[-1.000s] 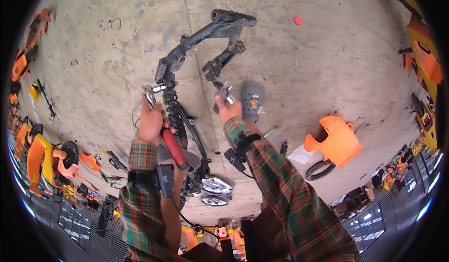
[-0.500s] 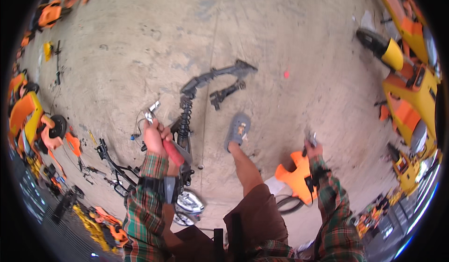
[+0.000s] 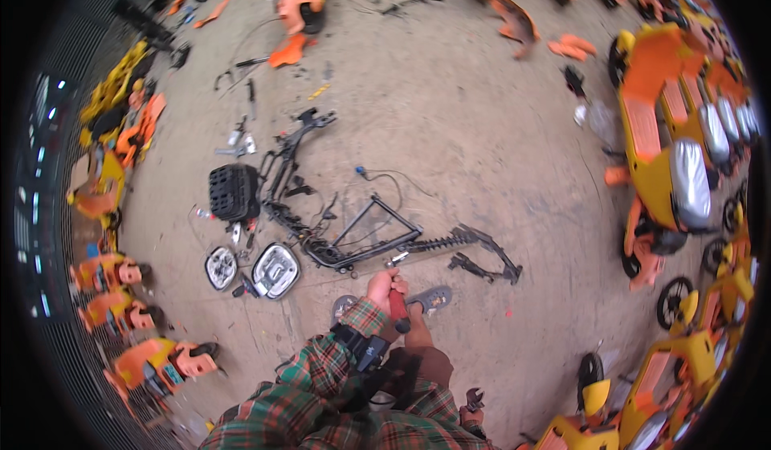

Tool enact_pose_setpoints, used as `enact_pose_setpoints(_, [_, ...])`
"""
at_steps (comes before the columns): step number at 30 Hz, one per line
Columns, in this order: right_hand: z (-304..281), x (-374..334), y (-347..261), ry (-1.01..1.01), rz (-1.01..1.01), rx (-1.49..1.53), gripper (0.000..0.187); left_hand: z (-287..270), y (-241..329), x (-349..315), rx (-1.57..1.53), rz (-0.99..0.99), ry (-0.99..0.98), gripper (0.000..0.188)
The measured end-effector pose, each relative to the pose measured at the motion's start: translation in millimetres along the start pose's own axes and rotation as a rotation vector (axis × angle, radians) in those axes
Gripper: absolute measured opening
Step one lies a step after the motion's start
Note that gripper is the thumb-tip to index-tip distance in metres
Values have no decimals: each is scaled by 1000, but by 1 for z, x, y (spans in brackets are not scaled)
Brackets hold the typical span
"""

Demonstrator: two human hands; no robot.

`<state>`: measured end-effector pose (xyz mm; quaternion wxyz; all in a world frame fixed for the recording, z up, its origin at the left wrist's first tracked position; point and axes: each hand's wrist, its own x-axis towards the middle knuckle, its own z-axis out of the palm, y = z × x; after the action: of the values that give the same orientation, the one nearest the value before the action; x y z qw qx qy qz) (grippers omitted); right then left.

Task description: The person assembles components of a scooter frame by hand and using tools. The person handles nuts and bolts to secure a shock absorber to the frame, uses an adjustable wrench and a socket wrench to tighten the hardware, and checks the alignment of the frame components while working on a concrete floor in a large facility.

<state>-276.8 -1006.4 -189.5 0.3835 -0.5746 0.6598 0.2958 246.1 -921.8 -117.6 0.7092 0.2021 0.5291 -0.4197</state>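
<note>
My left hand (image 3: 385, 288) is wrapped round a red-handled tool (image 3: 398, 305). A shiny metal end (image 3: 397, 259) shows past my fingers; I cannot tell its exact kind. Beyond that hand lies a stripped black scooter frame (image 3: 341, 264), with a coil-spring shock absorber (image 3: 438, 245) at its right end and a loose black bracket (image 3: 472, 268) near it. Low in the view, close to my body, my right hand (image 3: 474, 418) is closed on a wrench (image 3: 475, 400), whose dark jaw points up. My grey clogs (image 3: 434, 298) are on the floor beside the frame.
A black ribbed box (image 3: 231, 191) and two lamp-like oval parts (image 3: 275, 271) lie left of the frame. A cable with a blue plug (image 3: 361, 171) runs beyond it. Yellow-orange scooters (image 3: 654, 129) line the right side; more (image 3: 161, 366) stand at left. Loose orange panels (image 3: 514, 23) lie farther off.
My view has turned and widened, so the whole frame and the scooter rows show. My right hand has dropped toward my body with the wrench; my left hand still grips the red-handled tool.
</note>
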Motion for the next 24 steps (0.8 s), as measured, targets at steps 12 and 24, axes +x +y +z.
enact_pose_setpoints(12, [-9, -4, -102, -6, -149, 198, 22, -438, 280, -341, -400, 1488, 723, 21])
enact_pose_setpoints(24, [154, -107, -109, 72, -96, -40, 29, -628, 387, -593, 447, 1720, 901, 15])
